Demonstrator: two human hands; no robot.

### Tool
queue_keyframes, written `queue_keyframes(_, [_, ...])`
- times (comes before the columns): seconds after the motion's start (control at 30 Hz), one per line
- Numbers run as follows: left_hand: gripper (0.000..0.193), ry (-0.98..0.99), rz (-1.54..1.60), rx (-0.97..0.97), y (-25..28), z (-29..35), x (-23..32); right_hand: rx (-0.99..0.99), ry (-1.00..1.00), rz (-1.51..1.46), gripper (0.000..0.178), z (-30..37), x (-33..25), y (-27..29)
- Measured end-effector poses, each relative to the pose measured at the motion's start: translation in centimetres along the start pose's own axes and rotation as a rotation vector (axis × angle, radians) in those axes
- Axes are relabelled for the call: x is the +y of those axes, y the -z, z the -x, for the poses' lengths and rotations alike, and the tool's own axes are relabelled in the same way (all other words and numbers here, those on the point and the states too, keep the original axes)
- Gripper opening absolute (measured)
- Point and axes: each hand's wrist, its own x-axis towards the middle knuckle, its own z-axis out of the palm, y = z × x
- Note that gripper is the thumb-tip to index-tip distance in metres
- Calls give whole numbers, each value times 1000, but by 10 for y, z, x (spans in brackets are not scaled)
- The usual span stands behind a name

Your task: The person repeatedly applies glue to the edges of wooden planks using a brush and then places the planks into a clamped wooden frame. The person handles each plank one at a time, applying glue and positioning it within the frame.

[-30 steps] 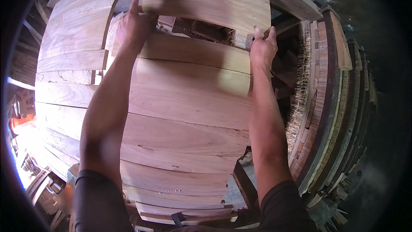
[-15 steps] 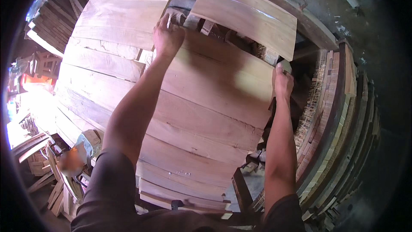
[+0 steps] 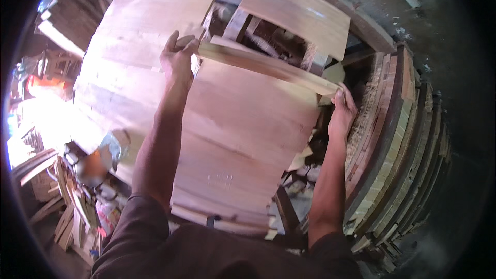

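Broad rows of pale, pinkish-brown wooden planks [image 3: 243,124] lie side by side beneath the arms, and over them the step in hand looks to be handling one long, narrow-edged pale wooden plank [image 3: 266,68]. It lies across the far part of the rows, tilted so its near edge shows. The left hand [image 3: 178,57] has its grip part-curled around the plank's left end, some fingers spread away; the right hand [image 3: 343,111] has the right end pinched between thumb and fingers. The next move seems to call for an even hold at both ends, fingertips kept out from under the edge.

Around this, the largest thing is a tall stack of rough-edged brown boards [image 3: 408,119], close by the right forearm. Beyond the plank lies a wide, smooth pale board [image 3: 299,13], with a dark opening between them where the plank could catch. A heap of split wood scraps [image 3: 67,206] and a blurred orange-and-grey object [image 3: 93,168] sit lower left, well apart from the plank.
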Motion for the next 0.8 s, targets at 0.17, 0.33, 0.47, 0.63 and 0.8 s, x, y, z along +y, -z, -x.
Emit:
queue_keyframes(0.17, [72,166,-17,143,111,112,12,-116,-76,-38,43,147,18,44])
queue_keyframes(0.33, [70,225,-75,204,182,192,30,-197,-219,-2,41,260,19,74])
queue_keyframes(0.47, [54,223,-111,112,208,212,32,-296,-240,112,36,307,22,92])
queue_keyframes(0.63, [60,227,-220,66,228,215,-3,-324,-114,187,35,298,47,92])
queue_keyframes(0.8, [59,190,-490,60,220,237,24,-354,-73,383,35,281,70,103])
